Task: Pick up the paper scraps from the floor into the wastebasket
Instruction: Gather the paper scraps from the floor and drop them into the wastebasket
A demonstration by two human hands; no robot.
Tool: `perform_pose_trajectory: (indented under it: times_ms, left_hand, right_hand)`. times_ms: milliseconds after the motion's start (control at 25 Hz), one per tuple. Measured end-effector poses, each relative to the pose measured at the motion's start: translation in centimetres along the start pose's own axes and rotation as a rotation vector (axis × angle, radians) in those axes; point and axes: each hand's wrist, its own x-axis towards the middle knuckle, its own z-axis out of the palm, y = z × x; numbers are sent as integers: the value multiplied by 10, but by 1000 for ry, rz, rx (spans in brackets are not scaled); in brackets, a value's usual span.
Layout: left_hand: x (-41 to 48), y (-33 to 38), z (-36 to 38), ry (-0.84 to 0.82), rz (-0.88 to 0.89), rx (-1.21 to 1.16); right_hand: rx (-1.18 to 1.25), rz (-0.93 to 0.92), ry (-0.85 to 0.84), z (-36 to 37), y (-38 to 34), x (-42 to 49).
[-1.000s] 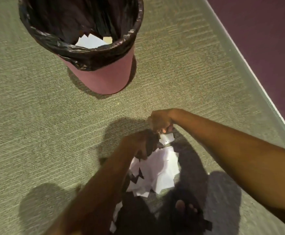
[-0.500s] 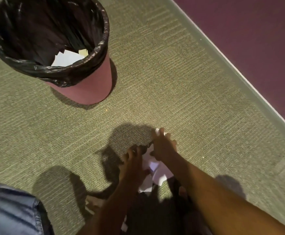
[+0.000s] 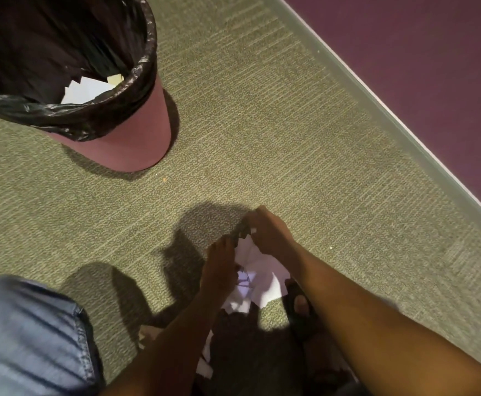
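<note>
A pile of white paper scraps [image 3: 257, 277] lies on the green carpet between my two hands. My right hand [image 3: 267, 232] sits at the pile's far edge, fingers curled, with a small white scrap [image 3: 253, 230] showing in its grip. My left hand [image 3: 219, 264] rests against the left side of the pile with its fingers stretched forward onto the paper. The pink wastebasket [image 3: 130, 144] with a black liner stands upright at the upper left, well apart from both hands. White paper pieces [image 3: 87, 90] lie inside it.
My foot in a black sandal [image 3: 300, 304] stands just right of the pile. A denim-clad knee [image 3: 27, 332] fills the lower left. More scraps [image 3: 205, 367] lie in shadow under my left forearm. A grey strip [image 3: 376, 90] borders a purple surface at the right.
The view has swung, so the wastebasket appears further left. My right hand has curled at the pile's far edge. My left hand has stayed on the left side of the pile.
</note>
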Motion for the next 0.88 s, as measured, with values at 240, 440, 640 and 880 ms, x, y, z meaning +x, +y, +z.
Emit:
perform_pose_trajectory:
  times_ms: [240,440,640,880]
  left_hand:
    - [9,2,3,2,-85,-87]
    - [20,4,-9,30,-79,-80]
    - [37,2,-32,37,-201,-158]
    - [54,-1,-61,58,-245,-217]
  right_hand:
    - [140,48,112,-2,7,5]
    - [407,133,135,-19,-1,12]
    - [636,248,-9,-51,4,3]
    - [521,386,-209,-65,20,-10]
